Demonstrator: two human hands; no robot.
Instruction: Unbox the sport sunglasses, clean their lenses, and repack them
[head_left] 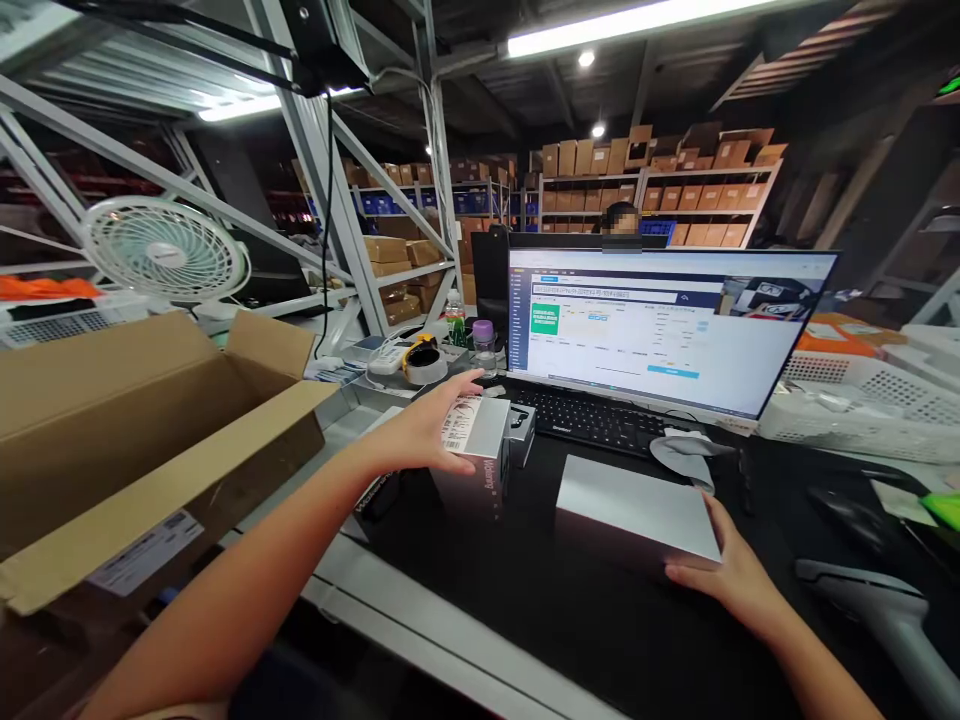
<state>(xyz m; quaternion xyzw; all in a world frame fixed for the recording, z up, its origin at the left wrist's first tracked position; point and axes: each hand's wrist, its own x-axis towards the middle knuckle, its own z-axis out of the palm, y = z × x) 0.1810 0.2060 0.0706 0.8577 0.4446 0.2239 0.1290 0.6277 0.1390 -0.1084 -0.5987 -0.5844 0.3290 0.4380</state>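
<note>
My left hand [420,432] is wrapped round a silver product box [491,425] with a white barcode label on its top, thumb on the near side and fingers over the far side. Right behind that box is a smaller grey box [520,432]. Another box with printed lettering is partly hidden under my left forearm. On the right, my right hand [727,560] grips the end of a long plain silver box [637,505]; its thumb presses the near face, and the other fingertips are mostly hidden behind. Both boxes are at the black desk mat [465,590].
An open cardboard carton [255,440] stands at the left, below a fan [165,250]. Behind the boxes are a keyboard [600,415] and a monitor [622,330]. A barcode scanner [870,590] and a mouse [847,515] lie right. A person's head shows beyond the monitor.
</note>
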